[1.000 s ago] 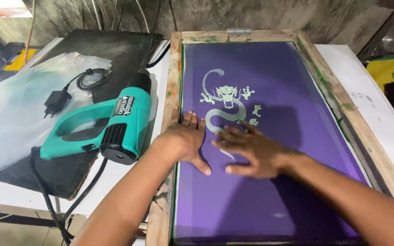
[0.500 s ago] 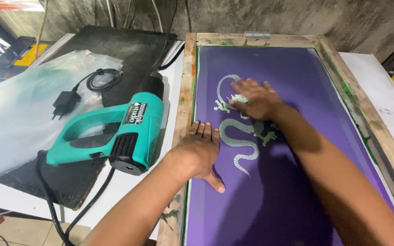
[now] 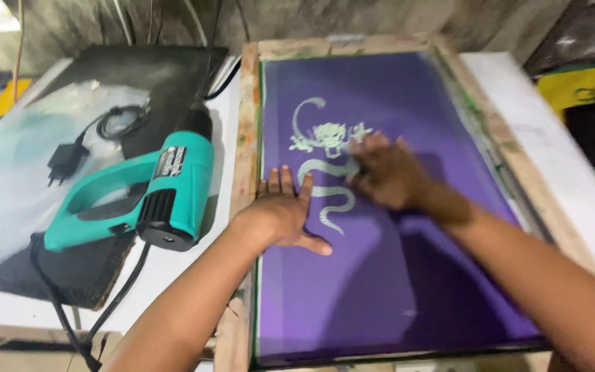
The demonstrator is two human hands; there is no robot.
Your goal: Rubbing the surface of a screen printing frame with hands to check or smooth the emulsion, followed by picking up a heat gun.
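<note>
At far left, a charger plug with coiled cable (image 3: 87,141) lies on a dark board (image 3: 49,275) partly covered by a clear plastic sheet (image 3: 8,179). A teal heat gun (image 3: 147,196) rests on its side across the board's right edge, nozzle away from the viewer, its black cord (image 3: 70,317) trailing off the table; neither hand touches it. To its right stands the wooden screen-printing frame (image 3: 246,138), its purple mesh (image 3: 380,289) carrying a pale dragon stencil (image 3: 325,158). The left hand (image 3: 284,213) lies flat and open on the mesh, fingers spread, beside the dragon's lower coils, gripping nothing. The right hand (image 3: 387,172), motion-blurred, presses on the mesh at the dragon's right side with fingers loosely bent; whether it holds anything cannot be told. Judged from this layout, the stencil is already formed on the screen and the hands are pressing or rubbing over it; no ink or squeegee is in view. White table (image 3: 566,172) extends at right.
</note>
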